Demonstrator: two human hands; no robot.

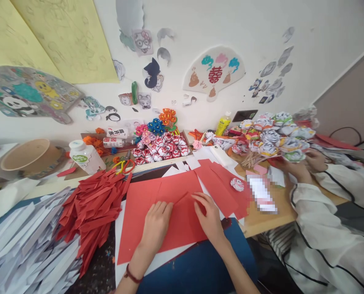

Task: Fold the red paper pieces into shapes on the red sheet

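Note:
A small folded red paper piece lies between my hands, just above large red paper sheets. My left hand is closed at its left end, with the fingers curled and their tips partly hidden. At its right end is my right hand, thumb and index fingertip close together in a pinch. The red sheets rest on white paper over a blue board. A pile of folded red paper strips sits left of my left hand, beside a larger heap of white folded strips.
Scissors lie behind the red strips near a white bottle. Red-and-white paper flowers stand against the wall. To the right, a co-worker's hands are beside bunched paper flowers. More red sheets lie right of centre.

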